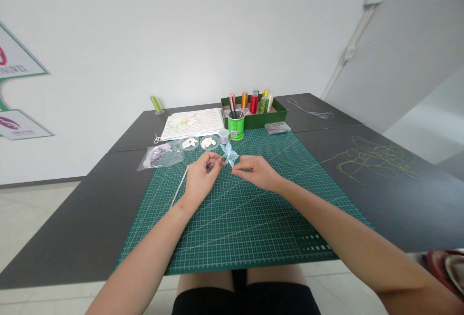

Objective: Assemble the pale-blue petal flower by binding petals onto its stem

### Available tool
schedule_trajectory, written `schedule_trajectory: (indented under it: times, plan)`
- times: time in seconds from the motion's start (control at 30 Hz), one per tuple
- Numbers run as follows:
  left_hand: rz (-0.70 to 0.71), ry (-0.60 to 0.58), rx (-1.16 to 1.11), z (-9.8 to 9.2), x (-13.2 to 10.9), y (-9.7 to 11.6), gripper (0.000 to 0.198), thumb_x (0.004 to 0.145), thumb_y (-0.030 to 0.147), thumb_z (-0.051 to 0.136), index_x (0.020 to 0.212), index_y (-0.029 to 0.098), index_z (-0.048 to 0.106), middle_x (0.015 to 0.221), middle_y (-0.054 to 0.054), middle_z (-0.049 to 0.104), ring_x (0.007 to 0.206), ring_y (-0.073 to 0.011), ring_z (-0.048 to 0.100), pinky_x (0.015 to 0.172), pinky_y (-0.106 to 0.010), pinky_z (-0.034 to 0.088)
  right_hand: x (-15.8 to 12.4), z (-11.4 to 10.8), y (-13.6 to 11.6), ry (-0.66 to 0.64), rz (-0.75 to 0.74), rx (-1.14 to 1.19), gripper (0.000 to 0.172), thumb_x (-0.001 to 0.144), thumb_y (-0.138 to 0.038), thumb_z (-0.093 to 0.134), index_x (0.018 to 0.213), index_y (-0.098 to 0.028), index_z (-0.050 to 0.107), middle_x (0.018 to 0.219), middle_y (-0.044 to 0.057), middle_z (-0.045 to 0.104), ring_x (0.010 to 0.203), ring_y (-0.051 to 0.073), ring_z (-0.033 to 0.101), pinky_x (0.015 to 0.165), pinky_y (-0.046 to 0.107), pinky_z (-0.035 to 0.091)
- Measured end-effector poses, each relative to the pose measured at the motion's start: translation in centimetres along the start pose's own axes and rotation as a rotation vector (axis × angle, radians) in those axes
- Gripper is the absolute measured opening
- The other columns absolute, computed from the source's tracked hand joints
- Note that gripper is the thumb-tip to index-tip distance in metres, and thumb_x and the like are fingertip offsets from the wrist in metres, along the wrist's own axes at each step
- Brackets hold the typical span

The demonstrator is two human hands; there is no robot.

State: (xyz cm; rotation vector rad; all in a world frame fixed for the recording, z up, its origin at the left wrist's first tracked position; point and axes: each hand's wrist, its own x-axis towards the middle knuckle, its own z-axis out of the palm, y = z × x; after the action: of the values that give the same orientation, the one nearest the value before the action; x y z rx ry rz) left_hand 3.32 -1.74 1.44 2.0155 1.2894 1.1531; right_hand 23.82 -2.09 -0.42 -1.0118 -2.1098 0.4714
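Note:
A small pale blue flower-shaped piece (229, 153) is held just above the green cutting mat (253, 228), between both hands. My left hand (200, 176) is curled, its fingertips pinched at the flower's left side on what looks like a thin stem. My right hand (255, 171) pinches the flower's lower right edge. Both forearms reach in from the bottom of the view. A thin white rod (180, 187) lies on the mat just left of my left hand.
Behind the hands stand a green cup of tools (236, 125), a green box with thread spools (255, 109), two small round dishes (199, 143), a clear plastic bag (159, 156), a patterned sheet (194, 122) and a clear case (277, 127). Loose yellow-green thread (373, 160) lies on the dark table at right.

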Motion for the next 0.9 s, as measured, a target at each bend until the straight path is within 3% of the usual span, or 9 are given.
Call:
schedule_trajectory:
  times: [0.2,0.47,0.73,0.9]
  plan:
    - [-0.012,0.039,0.108,0.0,0.0,0.0,0.008,0.091,0.027,0.056,0.093,0.022,0.062,0.086,0.001,0.078,0.081,-0.0165,0.073,0.076,-0.026,0.051,-0.4,-0.2,-0.6,0.03,-0.127,-0.079,0.021,0.094,-0.025,0.06,0.084,-0.019,0.077,0.063,-0.001,0.051,0.06,0.01,0.05,0.058,0.022,0.035]
    - [-0.032,0.041,0.303,0.2,-0.1,-0.4,0.008,0.092,0.028,0.059,0.097,0.024,0.064,0.093,0.002,0.079,0.087,-0.0193,0.075,0.074,-0.027,0.051,-0.7,-0.4,-1.2,0.168,-0.364,-0.261,0.024,0.098,-0.025,0.054,0.088,-0.017,0.074,0.065,0.0,0.056,0.059,0.009,0.052,0.056,0.021,0.038]
    - [0.098,-0.117,0.501,0.5,-0.4,-0.2,0.008,0.093,0.026,0.06,0.097,0.025,0.066,0.096,0.002,0.078,0.09,-0.0214,0.073,0.076,-0.029,0.05,-0.6,-1.2,-1.9,0.298,-0.424,-0.358,0.021,0.097,-0.022,0.056,0.088,-0.016,0.073,0.063,0.0,0.055,0.059,0.01,0.053,0.055,0.021,0.04]
    - [0.214,-0.226,0.518,1.0,-1.0,-0.2,0.008,0.094,0.028,0.059,0.099,0.026,0.065,0.094,0.003,0.078,0.083,-0.0211,0.071,0.074,-0.03,0.05,-0.5,-1.5,-1.6,0.351,-0.388,-0.348,0.019,0.096,-0.02,0.057,0.089,-0.015,0.074,0.066,0.001,0.058,0.061,0.01,0.056,0.057,0.021,0.043]
